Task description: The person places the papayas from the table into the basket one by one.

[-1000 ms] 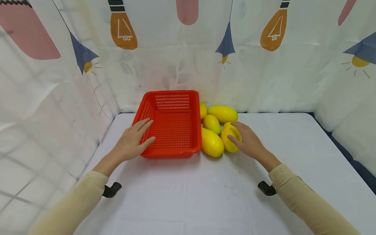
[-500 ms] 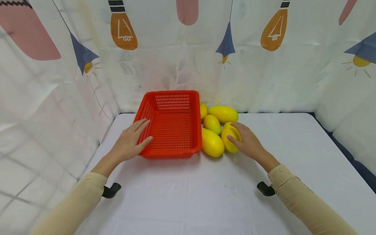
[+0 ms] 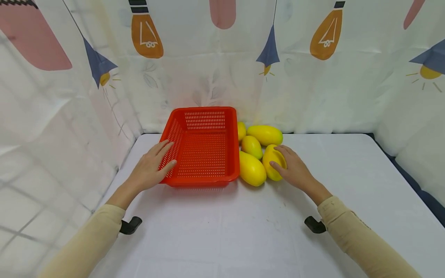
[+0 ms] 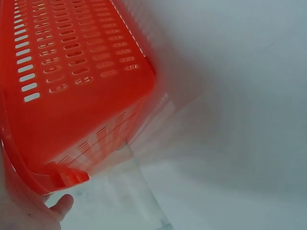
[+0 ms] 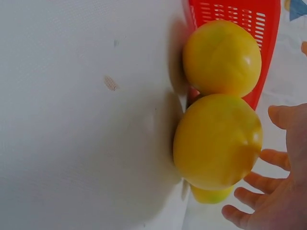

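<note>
In the head view a red plastic basket (image 3: pixel 205 154) with slotted walls stands left of centre on the white table. My left hand (image 3: pixel 149 166) is over its left rim, fingers loosely extended and thumb apart. From the left wrist view, that thumb shows just outside the rim of the basket (image 4: pixel 86 105). Several yellow mangoes lie against the basket's right side. Above the nearest right mango (image 3: pixel 271 170) hovers my right hand (image 3: pixel 295 168), thumb and fingers spread. The right wrist view has the spread fingers (image 5: pixel 264 183) right at the upper side of this mango (image 5: pixel 216 143).
Beside that mango lie a front-left mango (image 3: pixel 252 170), a small middle mango (image 3: pixel 252 146) and a back mango (image 3: pixel 265 135). Another mango (image 3: pixel 241 130) is partly hidden by the basket. A printed curtain (image 3: pixel 302 96) hangs behind the white table (image 3: pixel 226 231).
My left hand has drifted slightly left, away from the basket's inside toward its left rim. The right hand, basket and mangoes have stayed practically still.
</note>
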Demonstrator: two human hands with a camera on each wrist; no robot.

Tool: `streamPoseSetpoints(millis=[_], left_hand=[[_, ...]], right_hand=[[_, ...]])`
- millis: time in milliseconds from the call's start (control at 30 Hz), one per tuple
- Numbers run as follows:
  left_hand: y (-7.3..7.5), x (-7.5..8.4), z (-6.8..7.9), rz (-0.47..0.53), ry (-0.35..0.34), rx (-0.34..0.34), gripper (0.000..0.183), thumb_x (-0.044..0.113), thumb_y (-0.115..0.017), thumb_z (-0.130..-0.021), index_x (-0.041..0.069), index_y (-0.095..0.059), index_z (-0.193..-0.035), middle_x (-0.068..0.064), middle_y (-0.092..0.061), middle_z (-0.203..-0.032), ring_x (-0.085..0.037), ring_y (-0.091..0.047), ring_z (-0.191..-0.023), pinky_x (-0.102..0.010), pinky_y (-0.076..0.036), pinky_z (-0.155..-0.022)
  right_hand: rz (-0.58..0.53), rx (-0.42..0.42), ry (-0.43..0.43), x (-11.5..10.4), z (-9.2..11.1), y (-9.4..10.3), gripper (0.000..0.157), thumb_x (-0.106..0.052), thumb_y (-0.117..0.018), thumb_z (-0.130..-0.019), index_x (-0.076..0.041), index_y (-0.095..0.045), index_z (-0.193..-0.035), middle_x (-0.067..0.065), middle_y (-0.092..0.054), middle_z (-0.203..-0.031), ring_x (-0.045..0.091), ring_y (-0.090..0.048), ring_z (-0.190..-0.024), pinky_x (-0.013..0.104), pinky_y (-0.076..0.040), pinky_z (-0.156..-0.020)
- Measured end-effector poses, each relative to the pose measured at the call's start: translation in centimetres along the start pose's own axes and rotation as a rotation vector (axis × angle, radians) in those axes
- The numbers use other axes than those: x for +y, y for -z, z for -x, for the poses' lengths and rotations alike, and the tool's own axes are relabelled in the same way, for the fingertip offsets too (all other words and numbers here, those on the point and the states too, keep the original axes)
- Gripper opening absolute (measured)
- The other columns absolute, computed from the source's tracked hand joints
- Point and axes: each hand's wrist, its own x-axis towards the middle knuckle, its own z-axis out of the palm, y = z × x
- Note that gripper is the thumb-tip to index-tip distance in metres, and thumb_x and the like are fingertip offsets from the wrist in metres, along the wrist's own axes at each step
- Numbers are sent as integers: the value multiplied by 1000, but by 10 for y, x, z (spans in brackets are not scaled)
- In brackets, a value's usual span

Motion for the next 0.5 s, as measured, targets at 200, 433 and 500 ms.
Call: streamPoseSetpoints(millis=[200, 433, 500], left_hand=[[-2, -8, 1, 21, 4, 8, 62, 38, -47, -100, 11, -28, -152, -17, -27, -156, -40, -25, -142, -65, -24, -110], [-5, -17, 0, 105, 1, 13, 57, 27, -45, -101, 9, -26, -152, -19, -23, -158, -42, -24, -143, -66, -24, -110], [-5, -19, 0, 143, 2, 11, 57, 25, -45, -101, 8, -25, -152, -20, -22, -158, -43, -23, -143, -65, -23, -111]], right_hand=[[-12, 3, -3, 0, 0, -1, 62, -37, -57, -96, -5, -37, -145, 20, -32, -153, 40, -31, -140, 58, -25, -115], [-35, 9, -8, 0, 0, -3, 61, -36, -57, -96, -4, -38, -144, 20, -31, -152, 40, -31, -141, 59, -25, -114], [-44, 7, -14, 0, 0, -3, 61, -37, -57, -96, -5, -37, -144, 20, -29, -153, 41, -30, -141, 60, -25, -114]])
